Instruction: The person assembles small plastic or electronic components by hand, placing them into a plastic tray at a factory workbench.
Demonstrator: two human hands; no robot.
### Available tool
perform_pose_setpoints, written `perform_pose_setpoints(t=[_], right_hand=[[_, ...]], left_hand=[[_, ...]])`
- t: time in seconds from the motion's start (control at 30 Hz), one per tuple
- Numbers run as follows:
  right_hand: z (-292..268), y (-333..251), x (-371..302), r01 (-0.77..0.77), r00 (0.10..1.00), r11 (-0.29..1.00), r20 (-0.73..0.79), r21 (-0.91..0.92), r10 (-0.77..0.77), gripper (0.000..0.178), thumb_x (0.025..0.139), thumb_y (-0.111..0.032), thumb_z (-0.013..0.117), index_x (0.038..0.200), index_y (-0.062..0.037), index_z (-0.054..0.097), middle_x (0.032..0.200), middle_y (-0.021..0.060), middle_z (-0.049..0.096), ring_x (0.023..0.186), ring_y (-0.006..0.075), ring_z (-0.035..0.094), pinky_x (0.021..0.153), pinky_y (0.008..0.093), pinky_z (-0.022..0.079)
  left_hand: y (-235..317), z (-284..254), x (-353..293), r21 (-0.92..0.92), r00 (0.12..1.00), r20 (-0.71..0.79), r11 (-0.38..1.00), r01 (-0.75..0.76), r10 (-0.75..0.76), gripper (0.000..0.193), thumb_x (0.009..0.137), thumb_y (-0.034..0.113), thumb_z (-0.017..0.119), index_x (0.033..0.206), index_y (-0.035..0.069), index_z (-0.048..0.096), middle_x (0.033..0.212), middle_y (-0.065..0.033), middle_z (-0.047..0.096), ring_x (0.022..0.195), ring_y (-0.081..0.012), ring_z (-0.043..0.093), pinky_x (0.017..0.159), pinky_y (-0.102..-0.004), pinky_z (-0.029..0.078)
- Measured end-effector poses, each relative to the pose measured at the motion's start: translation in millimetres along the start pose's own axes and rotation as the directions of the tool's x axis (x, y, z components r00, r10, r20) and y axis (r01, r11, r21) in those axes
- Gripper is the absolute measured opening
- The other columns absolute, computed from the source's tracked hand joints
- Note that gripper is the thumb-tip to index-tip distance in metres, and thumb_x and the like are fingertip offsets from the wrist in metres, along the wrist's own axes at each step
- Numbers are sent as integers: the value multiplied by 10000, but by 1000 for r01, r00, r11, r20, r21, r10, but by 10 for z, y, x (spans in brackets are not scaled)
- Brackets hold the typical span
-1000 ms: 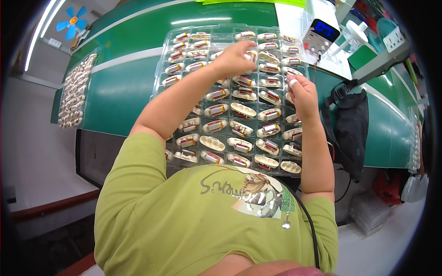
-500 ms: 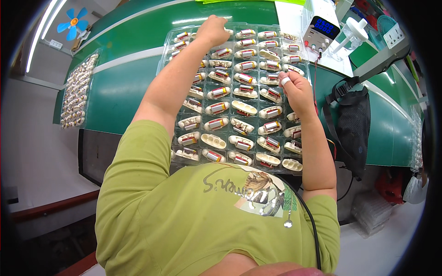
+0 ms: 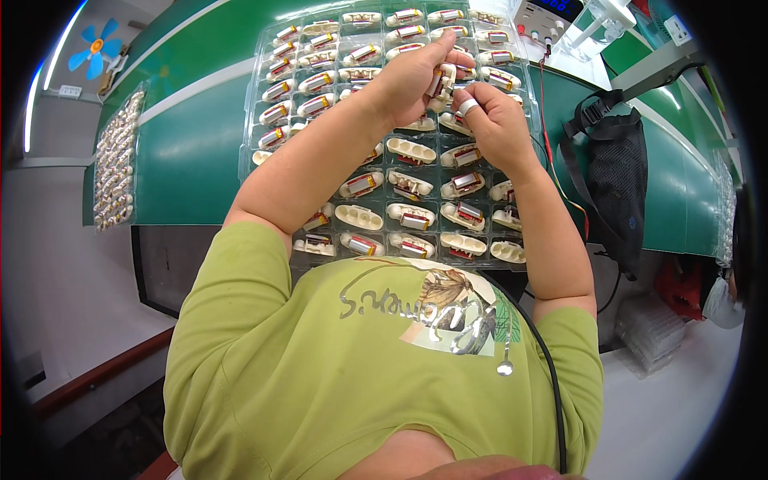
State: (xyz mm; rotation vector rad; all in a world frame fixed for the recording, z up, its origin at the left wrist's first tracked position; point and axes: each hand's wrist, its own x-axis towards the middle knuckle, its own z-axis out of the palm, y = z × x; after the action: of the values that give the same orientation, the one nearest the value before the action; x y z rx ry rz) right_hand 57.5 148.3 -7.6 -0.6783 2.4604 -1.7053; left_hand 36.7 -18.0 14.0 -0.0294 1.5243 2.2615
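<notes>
Over the tray's middle, my left hand grips a cream plastic casing with a silver battery in it, holding it between thumb and fingers. Just to its right, my right hand is closed with its fingertips at the casing's edge; a white band circles one of its digits. Whatever those fingertips pinch is too small to make out. Beneath both hands lies a clear plastic tray of compartments. Most of them hold similar cream casings, many with silver batteries and red parts showing; others lie with rounded hollows upward, such as a casing.
A second filled tray lies at the bench's left end. On the right are a power supply with red and black leads, a grey metal arm and a black mesh bag. A blue fan is at the far left.
My left hand has come back from the tray's far side to the middle and now shows a casing in its grip. My right hand has come up to it. The view has shifted.
</notes>
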Motion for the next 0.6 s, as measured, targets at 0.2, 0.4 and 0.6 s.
perform_pose_setpoints(t=[0.2, 0.4, 0.6], right_hand=[[14, -6, 5, 16, 998, 995, -62, -95, -22, 237, 912, -243, 573, 858, -22, 636, 663, 96, 587, 570, 178, 513, 554, 315, 417], [29, -37, 2, -15, 999, 983, -30, -183, 9, 237, 882, -242, 582, 838, -14, 628, 707, 152, 613, 616, 282, 583, 582, 371, 444], [66, 126, -31, 14, 998, 980, -62, -196, -26, 199, 858, -200, 591, 864, -6, 636, 752, 167, 634, 687, 318, 618, 637, 389, 470]], left_hand=[[-48, 22, -16, 8, 1000, 1, 1000, 5, -5, 502, 1004, 435, 366, 1082, 11, 623, 908, -33, 552, 777, -91, 491, 723, -237, 428], [-149, 128, -2, 310, 978, -135, 944, -111, 159, 453, 989, 417, 413, 1019, 26, 640, 917, -28, 540, 732, -139, 490, 693, -275, 418], [-298, 94, 101, 634, 938, 31, 719, -285, 344, 488, 950, 448, 465, 961, -16, 615, 834, -118, 629, 723, -221, 580, 670, -374, 465]])
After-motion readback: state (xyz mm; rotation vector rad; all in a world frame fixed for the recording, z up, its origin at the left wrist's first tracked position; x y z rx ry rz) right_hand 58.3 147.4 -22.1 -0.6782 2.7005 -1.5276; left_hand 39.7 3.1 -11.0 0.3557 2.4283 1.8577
